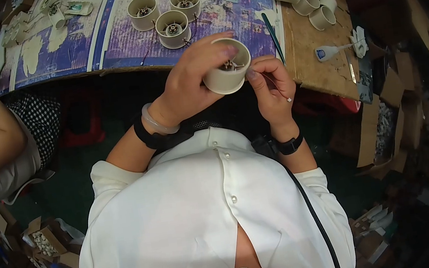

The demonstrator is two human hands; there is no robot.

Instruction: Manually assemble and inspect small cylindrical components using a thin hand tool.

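Observation:
My left hand point(183, 83) grips a cream round plastic housing point(220, 82) from its left side, fingers over the rim. The housing is tilted in front of my chest, and part of a small metal motor shows inside it. At its right side my right hand point(276, 92) is closed, thumb and forefinger pinching a thin wire near the wall. A small white connector point(289, 100) sticks out below those fingers. Beyond my hands, three similar housings with motors, the nearest one point(173, 29) among them, stand upright on the table point(119, 43).
Several cream housings point(321, 18) lie piled on cardboard at the right. A white squeeze bottle point(326, 53) with a thin nozzle and a dark green stick point(271, 35) lie nearby. A co-worker's arm point(1, 120) is at the left. Open cardboard boxes point(381, 127) stand on the right.

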